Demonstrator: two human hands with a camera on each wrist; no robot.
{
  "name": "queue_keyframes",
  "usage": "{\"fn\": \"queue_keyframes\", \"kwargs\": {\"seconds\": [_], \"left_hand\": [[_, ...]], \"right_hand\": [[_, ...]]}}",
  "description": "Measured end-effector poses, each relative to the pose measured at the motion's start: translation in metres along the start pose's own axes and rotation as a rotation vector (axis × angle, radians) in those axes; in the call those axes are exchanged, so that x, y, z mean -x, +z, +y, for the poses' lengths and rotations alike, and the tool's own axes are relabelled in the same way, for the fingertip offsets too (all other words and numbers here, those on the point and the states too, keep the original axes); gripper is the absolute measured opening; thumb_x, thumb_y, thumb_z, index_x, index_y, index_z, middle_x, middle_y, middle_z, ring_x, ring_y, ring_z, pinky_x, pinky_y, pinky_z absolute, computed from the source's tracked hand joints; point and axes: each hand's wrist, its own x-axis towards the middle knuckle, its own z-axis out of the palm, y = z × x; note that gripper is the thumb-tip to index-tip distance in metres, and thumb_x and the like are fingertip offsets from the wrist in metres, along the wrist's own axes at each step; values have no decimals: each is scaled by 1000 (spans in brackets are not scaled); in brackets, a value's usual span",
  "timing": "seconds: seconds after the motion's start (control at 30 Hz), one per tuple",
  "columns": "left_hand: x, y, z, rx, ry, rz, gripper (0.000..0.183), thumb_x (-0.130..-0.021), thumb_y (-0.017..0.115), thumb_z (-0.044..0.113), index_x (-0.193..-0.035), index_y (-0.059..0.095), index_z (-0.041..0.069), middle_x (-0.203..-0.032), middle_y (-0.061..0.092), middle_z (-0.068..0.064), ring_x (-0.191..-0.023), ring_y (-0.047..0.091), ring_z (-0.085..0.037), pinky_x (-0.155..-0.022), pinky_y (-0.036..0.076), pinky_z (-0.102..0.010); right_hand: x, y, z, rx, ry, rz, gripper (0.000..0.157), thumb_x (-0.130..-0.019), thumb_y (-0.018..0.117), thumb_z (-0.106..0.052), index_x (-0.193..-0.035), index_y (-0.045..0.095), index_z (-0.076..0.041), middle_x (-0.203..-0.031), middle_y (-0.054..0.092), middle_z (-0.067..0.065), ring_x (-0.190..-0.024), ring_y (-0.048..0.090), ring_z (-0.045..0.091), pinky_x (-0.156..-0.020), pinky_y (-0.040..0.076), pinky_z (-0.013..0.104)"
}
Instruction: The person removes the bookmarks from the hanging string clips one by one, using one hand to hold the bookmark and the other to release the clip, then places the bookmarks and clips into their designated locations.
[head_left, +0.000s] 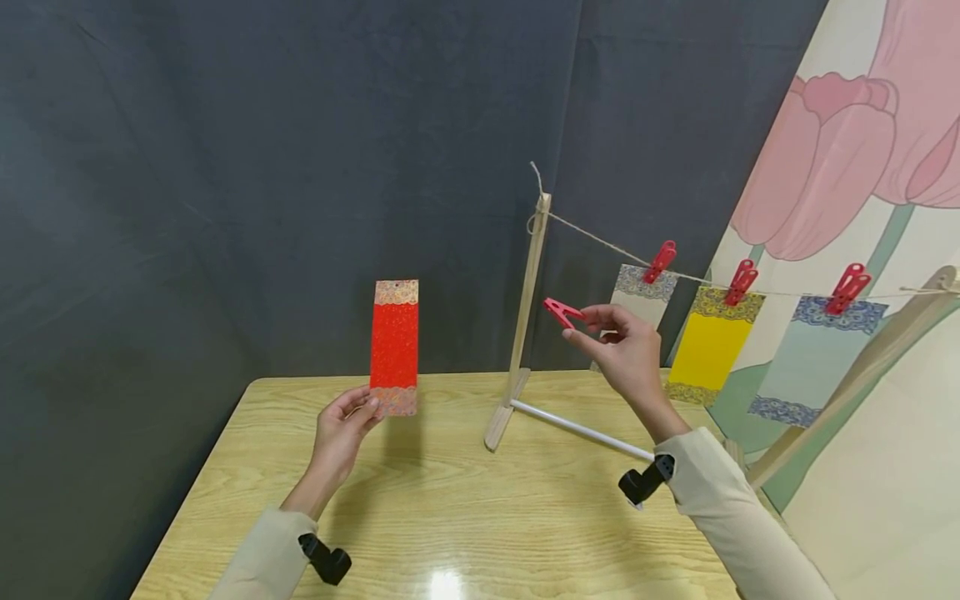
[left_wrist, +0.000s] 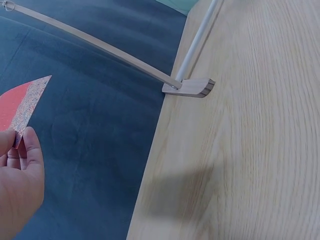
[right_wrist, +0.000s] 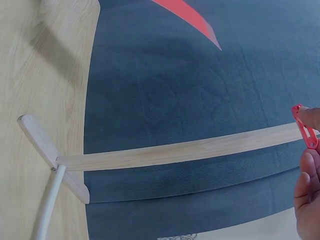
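A red card with patterned bands at both ends (head_left: 394, 346) stands upright in my left hand (head_left: 341, 433), pinched at its lower left corner between thumb and fingers. In the left wrist view only one end of the red card (left_wrist: 22, 107) shows. My right hand (head_left: 626, 354) pinches a red clothespin (head_left: 562, 312) between thumb and fingertips, in front of the hanging string (head_left: 600, 240). The right wrist view shows that clothespin (right_wrist: 305, 127) at the right edge. Both hands are in the air above the table, with the card and clothespin well apart.
A wooden post (head_left: 528, 292) holds the string's left end; a white rod (head_left: 581, 429) runs from its foot. Red clothespins hold a pale card (head_left: 637, 292), a yellow card (head_left: 708, 342) and a light blue card (head_left: 813, 358) on the string. Below is a wooden table (head_left: 465, 508).
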Motion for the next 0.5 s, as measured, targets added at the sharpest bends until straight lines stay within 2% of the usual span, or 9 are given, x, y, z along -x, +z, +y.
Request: {"fn": "queue_keyframes", "kwargs": {"seconds": [0.27, 0.5], "left_hand": [[2, -6, -1, 41, -42, 24, 39, -83, 57, -4, -120, 44, -9, -92, 54, -6, -77, 58, -12, -75, 49, -27], [5, -12, -3, 21, -54, 44, 37, -83, 57, -4, -118, 45, -7, -92, 54, -4, -78, 57, -12, -75, 49, -26]], "right_hand": [[6, 0, 3, 8, 14, -9, 36, -68, 75, -39, -95, 64, -18, -82, 59, -7, -72, 53, 9, -60, 44, 20], [12, 0, 6, 6, 25, -16, 35, -68, 75, -38, -94, 64, -17, -82, 60, -7, -72, 54, 11, -59, 44, 20]]}}
